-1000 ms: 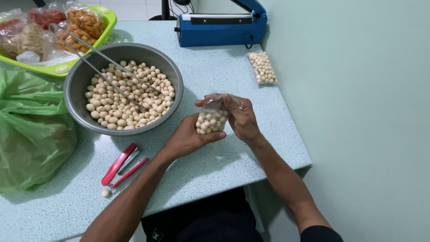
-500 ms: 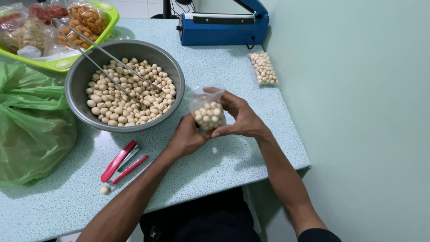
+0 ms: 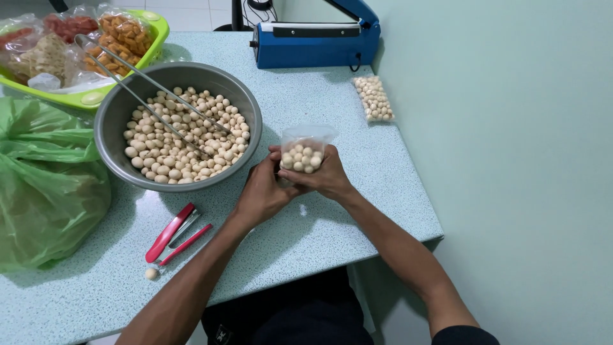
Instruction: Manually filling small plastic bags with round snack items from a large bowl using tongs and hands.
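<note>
Clear plastic bag (image 3: 302, 150) of pale round snacks, clasped between left hand (image 3: 265, 191) and right hand (image 3: 324, 176), centre frame, beside grey bowl (image 3: 115, 118).

A blue heat sealer (image 3: 316, 43) stands at the far edge of the speckled desk (image 3: 332, 223). A sealed packet of pale balls (image 3: 375, 99) lies near it to the right. A green tray (image 3: 89, 96) of bagged snacks sits at far left, a crumpled green plastic bag (image 3: 48, 185) below it. A red stapler (image 3: 172, 233) lies near the front edge, one loose ball (image 3: 151, 274) just beside it.
</note>
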